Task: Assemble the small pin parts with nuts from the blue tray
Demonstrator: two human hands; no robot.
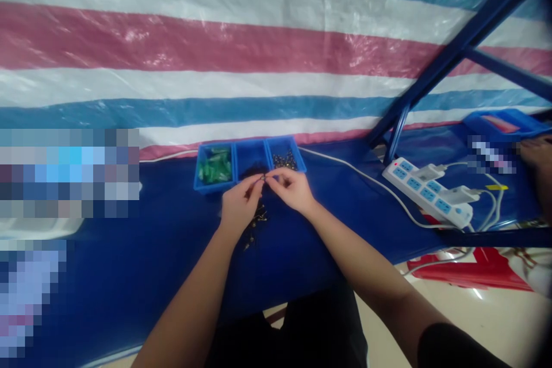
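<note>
My left hand [241, 202] and my right hand [292, 188] meet at the fingertips over the blue table. Both are closed in a pinch on a tiny dark piece [264, 177], too small to name. Just behind them stands a blue three-part bin [215, 188]. Green pieces [215, 165] fill its left compartment, dark bits lie in the middle one, and small metallic parts [282, 159] are in the right one. Beneath my left hand, a loose pile of small brass-coloured and dark parts [259, 217] lies on the table, partly covered by the hand.
A white power strip [426, 192] with plugs and cables lies to the right, beside a blue metal frame [425, 83]. Farther right are another blue tray [504, 123] and another person's hand [537, 152]. A striped plastic sheet [259, 46] hangs behind the table. Blurred blocks cover the left side.
</note>
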